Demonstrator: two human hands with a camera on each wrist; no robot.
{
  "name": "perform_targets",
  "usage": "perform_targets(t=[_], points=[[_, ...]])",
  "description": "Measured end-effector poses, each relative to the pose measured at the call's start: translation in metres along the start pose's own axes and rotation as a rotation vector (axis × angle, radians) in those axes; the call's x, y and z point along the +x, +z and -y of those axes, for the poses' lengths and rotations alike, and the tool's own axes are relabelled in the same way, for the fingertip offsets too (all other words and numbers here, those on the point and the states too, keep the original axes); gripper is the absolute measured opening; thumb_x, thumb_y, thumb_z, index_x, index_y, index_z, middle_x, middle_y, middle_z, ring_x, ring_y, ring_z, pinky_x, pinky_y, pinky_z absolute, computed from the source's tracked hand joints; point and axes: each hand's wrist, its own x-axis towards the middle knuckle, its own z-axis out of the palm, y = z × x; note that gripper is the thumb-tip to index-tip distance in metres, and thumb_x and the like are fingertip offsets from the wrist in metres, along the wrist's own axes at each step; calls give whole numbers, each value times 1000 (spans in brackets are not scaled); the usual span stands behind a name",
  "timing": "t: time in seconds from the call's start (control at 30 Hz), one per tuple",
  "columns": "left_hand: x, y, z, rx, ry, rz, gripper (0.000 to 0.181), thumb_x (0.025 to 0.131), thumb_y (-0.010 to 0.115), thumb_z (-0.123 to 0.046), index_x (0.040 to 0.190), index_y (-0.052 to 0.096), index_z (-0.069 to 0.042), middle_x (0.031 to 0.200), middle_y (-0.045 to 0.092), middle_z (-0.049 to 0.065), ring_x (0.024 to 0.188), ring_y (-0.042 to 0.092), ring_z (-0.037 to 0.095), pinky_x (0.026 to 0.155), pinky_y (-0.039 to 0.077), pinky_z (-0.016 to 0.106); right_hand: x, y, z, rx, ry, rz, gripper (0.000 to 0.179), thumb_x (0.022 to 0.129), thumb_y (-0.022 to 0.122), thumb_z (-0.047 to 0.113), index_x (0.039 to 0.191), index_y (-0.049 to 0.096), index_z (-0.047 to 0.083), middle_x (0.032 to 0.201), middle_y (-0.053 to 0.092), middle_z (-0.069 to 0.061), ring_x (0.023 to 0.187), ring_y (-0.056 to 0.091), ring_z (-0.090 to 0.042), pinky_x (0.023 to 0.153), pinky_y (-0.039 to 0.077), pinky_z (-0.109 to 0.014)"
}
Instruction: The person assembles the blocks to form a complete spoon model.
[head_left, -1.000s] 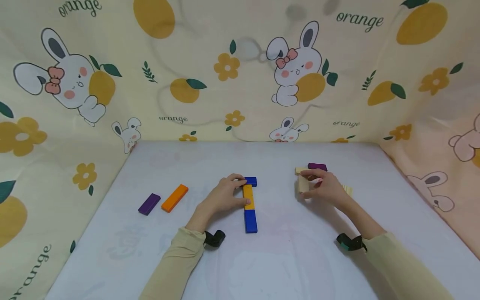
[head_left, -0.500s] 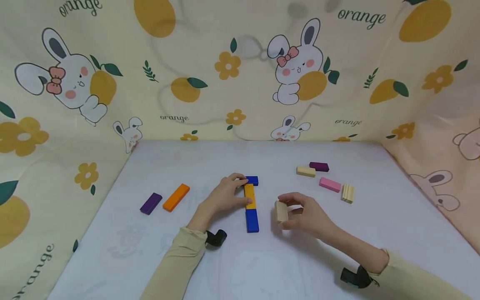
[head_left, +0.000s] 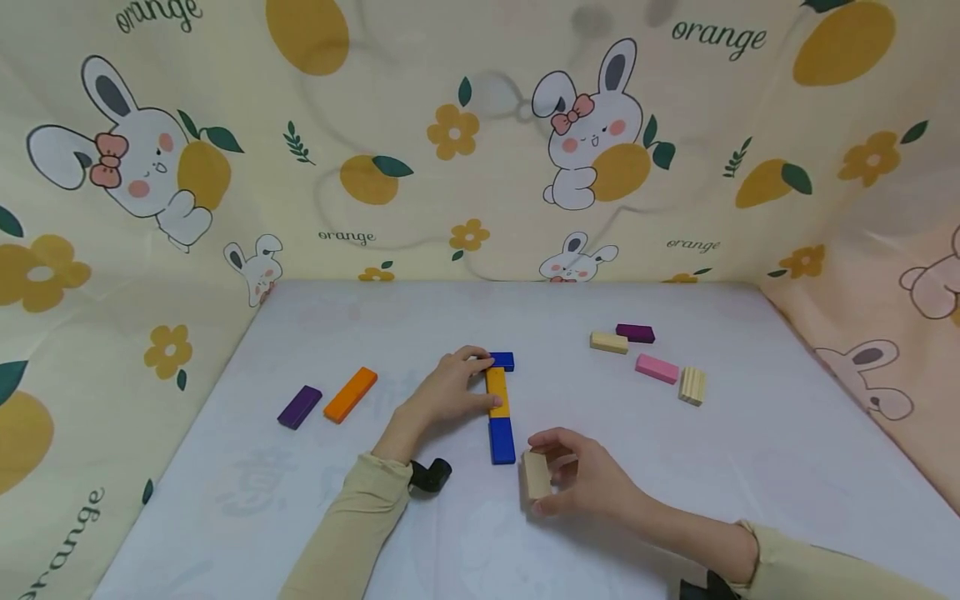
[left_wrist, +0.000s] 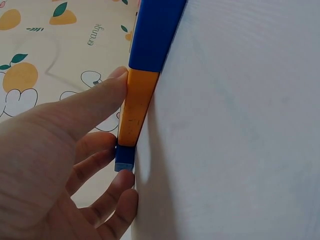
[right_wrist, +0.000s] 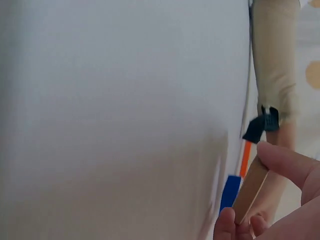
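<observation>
A row of blocks lies on the table: a far blue block [head_left: 505, 361] set crosswise, a yellow-orange block [head_left: 498, 392] in the middle and a near blue block [head_left: 502, 441]. My left hand [head_left: 450, 387] rests on the row, thumb on the yellow-orange block and a fingertip at the far blue one. In the left wrist view, the lower fingers are relaxed beside the far end. My right hand [head_left: 588, 479] pinches a beige wooden block [head_left: 537, 476] by its ends between thumb and fingers, just right of the near blue block's front end. Whether it touches the table is unclear.
To the left lie a purple block [head_left: 300, 407] and an orange block [head_left: 350, 395]. At the back right are a beige block [head_left: 609, 342], a dark purple block [head_left: 635, 333], a pink block [head_left: 657, 369] and a ridged beige block [head_left: 692, 387]. A patterned cloth [head_left: 420, 108] hangs behind the table.
My right hand has carried the beige wooden block from the back right leftward and toward me, beside the row's near end. The left hand has stayed on the row.
</observation>
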Motion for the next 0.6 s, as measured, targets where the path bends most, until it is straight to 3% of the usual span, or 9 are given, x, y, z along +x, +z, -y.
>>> perform_targets(t=[0.33,0.6], points=[[1,1,1,-17,1,-7,69,87,73,-49,143,53,-14,151,39,2,133,38,29,108,35,44,-2,11,-4,-30,-18,70,68,68,92,16,125,57,9,92,55,-4,81,52,-22,63,47,-25],[-1,1,0,-32,-4,-11,69,87,73,-48,143,54,-14,151,39,2,134,38,29,109,34,44,2,14,-3,-26,-41,69,68,68,92,16,124,56,7,104,57,-2,81,55,-22,64,49,-24]])
